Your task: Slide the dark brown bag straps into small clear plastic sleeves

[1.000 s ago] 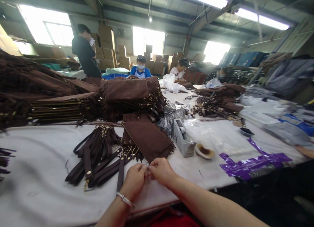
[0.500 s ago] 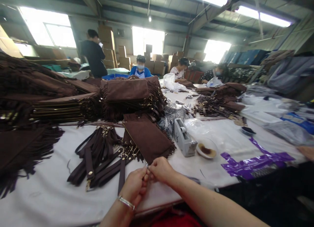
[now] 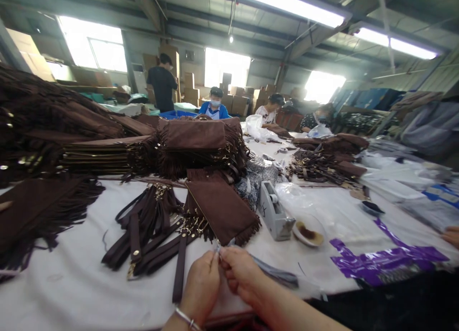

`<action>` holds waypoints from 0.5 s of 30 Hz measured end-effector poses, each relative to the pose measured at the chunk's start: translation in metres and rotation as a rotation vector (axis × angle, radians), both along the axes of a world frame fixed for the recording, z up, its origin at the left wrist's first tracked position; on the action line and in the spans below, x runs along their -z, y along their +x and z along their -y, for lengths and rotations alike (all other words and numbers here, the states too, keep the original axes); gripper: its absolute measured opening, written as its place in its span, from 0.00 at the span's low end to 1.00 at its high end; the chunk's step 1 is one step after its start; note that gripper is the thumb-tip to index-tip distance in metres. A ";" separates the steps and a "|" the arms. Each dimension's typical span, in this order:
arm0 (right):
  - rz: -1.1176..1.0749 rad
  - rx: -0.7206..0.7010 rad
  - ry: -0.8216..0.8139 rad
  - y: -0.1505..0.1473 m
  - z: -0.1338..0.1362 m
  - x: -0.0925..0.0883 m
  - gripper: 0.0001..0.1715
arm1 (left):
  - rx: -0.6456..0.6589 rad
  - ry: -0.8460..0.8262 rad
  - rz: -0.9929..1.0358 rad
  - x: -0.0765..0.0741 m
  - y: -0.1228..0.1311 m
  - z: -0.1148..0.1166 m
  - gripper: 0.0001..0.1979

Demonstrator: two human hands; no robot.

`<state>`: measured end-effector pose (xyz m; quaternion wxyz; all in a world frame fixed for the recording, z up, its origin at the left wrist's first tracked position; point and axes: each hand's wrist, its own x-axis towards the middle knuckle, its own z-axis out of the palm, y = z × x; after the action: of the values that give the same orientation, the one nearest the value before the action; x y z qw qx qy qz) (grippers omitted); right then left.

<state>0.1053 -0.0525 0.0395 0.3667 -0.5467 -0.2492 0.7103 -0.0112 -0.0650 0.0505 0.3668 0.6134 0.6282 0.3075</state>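
Observation:
My left hand (image 3: 202, 279), with a silver bangle at the wrist, and my right hand (image 3: 241, 270) meet fingertip to fingertip at the near corner of a brown fringed pouch (image 3: 224, 209). Both are closed in a pinch on something small and greyish, too hidden to name. Grey strips (image 3: 278, 272) lie on the table beside my right wrist. Left of the pouch, dark brown wrist straps (image 3: 138, 235) with gold clasps lie in a bunch, and one strap (image 3: 179, 269) points down beside my left hand.
Stacked brown fringed pouches (image 3: 193, 135) stand behind. A grey tape dispenser (image 3: 276, 214), a small dish with brown residue (image 3: 308, 231) and purple printed plastic (image 3: 387, 259) lie right. Another person's hand (image 3: 451, 236) shows at the right edge. Several people are across the table.
The view has shifted slightly. My hands stay pinched together at the pouch corner, the left one turned more upright. More of the grey strips shows beside my right hand.

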 end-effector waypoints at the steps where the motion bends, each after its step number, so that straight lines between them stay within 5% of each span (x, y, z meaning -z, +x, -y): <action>1: -0.089 0.057 -0.047 -0.003 0.001 0.002 0.14 | -0.004 -0.025 0.042 0.000 0.000 0.001 0.16; 7: -0.529 0.262 0.011 -0.016 0.007 -0.001 0.11 | -0.093 -0.234 0.602 -0.004 0.005 0.004 0.16; 15: -0.817 0.219 -0.127 -0.022 0.002 -0.006 0.17 | -0.145 -0.775 1.453 -0.010 0.007 0.004 0.16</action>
<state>0.0829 -0.0549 0.0456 0.4743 -0.2650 0.0205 0.8393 -0.0042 -0.0695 0.0607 0.8465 0.0496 0.3338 0.4117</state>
